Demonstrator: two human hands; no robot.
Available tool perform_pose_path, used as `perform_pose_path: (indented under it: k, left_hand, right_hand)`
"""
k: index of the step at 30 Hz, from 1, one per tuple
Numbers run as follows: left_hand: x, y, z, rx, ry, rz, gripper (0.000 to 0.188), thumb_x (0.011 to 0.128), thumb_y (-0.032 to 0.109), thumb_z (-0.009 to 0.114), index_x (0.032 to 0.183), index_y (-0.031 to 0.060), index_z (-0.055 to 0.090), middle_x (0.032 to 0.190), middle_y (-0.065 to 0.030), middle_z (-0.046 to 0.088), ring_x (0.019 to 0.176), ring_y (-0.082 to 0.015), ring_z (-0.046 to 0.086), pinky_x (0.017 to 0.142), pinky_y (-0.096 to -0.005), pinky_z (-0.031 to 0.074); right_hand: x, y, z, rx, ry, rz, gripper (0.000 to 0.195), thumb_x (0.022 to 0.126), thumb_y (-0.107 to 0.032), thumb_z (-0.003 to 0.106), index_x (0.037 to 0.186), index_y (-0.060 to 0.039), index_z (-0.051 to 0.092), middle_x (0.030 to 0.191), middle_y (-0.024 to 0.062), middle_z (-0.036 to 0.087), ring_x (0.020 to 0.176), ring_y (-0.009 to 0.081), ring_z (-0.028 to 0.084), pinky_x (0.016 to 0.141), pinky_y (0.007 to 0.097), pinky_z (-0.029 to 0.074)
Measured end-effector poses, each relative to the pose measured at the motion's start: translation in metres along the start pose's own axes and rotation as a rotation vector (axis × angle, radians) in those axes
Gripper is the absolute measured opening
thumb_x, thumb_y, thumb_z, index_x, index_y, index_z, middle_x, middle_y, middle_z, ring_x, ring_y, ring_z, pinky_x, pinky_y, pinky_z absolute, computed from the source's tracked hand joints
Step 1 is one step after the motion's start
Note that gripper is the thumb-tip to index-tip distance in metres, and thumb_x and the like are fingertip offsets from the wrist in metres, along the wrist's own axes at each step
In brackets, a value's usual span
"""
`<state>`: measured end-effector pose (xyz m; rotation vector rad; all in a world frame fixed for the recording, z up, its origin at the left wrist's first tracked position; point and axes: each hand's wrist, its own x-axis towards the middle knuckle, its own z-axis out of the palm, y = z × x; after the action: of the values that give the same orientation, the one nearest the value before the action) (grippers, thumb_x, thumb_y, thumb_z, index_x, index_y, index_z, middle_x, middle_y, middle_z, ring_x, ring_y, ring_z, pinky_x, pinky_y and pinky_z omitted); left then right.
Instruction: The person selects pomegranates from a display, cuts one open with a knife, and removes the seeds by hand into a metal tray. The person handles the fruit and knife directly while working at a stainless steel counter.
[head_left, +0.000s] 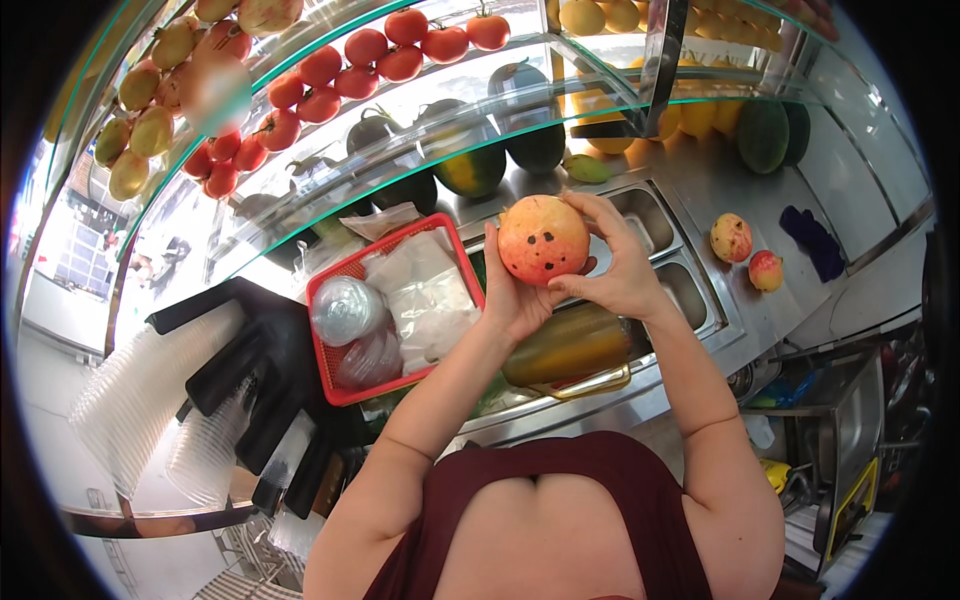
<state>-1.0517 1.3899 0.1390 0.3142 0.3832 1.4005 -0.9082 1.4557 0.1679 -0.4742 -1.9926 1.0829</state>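
Note:
Between both hands I hold a large pomegranate (544, 240), yellow-pink with several dark spots on its skin. My left hand (517, 304) cups it from the left and below. My right hand (619, 255) wraps its right side, with the thumb along the lower edge. The fruit is raised above a steel counter with inset metal pans (679, 289). Below my hands lies a long yellow-brown object (574, 345), blurred and partly hidden by my wrists. Two smaller pomegranates (731, 238) rest on the counter to the right, near a dark purple glove (812, 241).
A red plastic basket (317, 330) holds clear plastic lids (349, 309) and plastic bags. Stacked clear cups (154, 390) project at the left. Glass shelves carry tomatoes (319, 105) and more pomegranates (151, 131); watermelons (763, 136) and other fruit line the counter's back.

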Motion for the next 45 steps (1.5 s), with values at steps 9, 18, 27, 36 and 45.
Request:
perform_pose_path:
  k: [9, 18, 27, 36, 45]
  left_hand:
    - [0.001, 0.004, -0.028, -0.077, 0.07, 0.013, 0.089, 0.076, 0.078, 0.032, 0.133, 0.0109, 0.034, 0.127, -0.0195, 0.044, 0.107, -0.0412, 0.053, 0.084, -0.0497, 0.052]
    - [-0.014, 0.023, -0.052, -0.251, -0.161, -0.013, 0.098, 0.068, 0.085, 0.03, 0.13, 0.0111, 0.041, 0.127, -0.0225, 0.045, 0.112, -0.0441, 0.048, 0.078, -0.0534, 0.049]
    - [-0.032, 0.021, -0.107, -0.383, -0.478, -0.038, 0.082, 0.073, 0.071, 0.049, 0.129, 0.0113, 0.042, 0.131, -0.0276, 0.037, 0.119, -0.0499, 0.038, 0.087, -0.0592, 0.044]
    - [-0.068, 0.006, -0.132, -0.507, -0.483, 0.003, 0.081, 0.079, 0.068, 0.044, 0.132, 0.0074, 0.038, 0.13, -0.0293, 0.038, 0.117, -0.0508, 0.039, 0.089, -0.0557, 0.043]
    - [-0.072, 0.014, -0.148, -0.555, -0.499, -0.019, 0.081, 0.079, 0.068, 0.045, 0.133, 0.0096, 0.035, 0.131, -0.0321, 0.033, 0.118, -0.0526, 0.036, 0.086, -0.0603, 0.044]
  right_hand:
    - [0.006, 0.017, 0.001, 0.562, -0.021, 0.169, 0.066, 0.071, -0.014, 0.073, 0.128, -0.0014, 0.043, 0.127, 0.0082, 0.045, 0.119, 0.0202, 0.043, 0.096, 0.0352, 0.039]
    - [0.11, -0.042, -0.033, 0.074, -0.089, -0.118, 0.039, 0.075, -0.013, 0.069, 0.109, -0.0016, 0.055, 0.101, 0.0042, 0.059, 0.097, 0.0133, 0.054, 0.087, 0.0291, 0.041]
    - [0.377, -0.083, -0.096, -0.807, 0.28, -0.224, 0.051, 0.073, -0.031, 0.064, 0.112, 0.0013, 0.056, 0.098, 0.0186, 0.065, 0.087, 0.0282, 0.063, 0.078, 0.0321, 0.049]
    - [0.491, -0.045, -0.087, -1.255, 0.121, 0.087, 0.099, 0.052, -0.053, 0.077, 0.122, 0.0082, 0.043, 0.114, 0.0242, 0.057, 0.105, 0.0326, 0.058, 0.088, 0.0372, 0.047]
    - [0.494, -0.027, -0.065, -1.05, 0.094, -0.238, 0.091, 0.051, -0.038, 0.08, 0.129, -0.0119, 0.04, 0.116, 0.0162, 0.057, 0.102, 0.0308, 0.058, 0.089, 0.0335, 0.046]
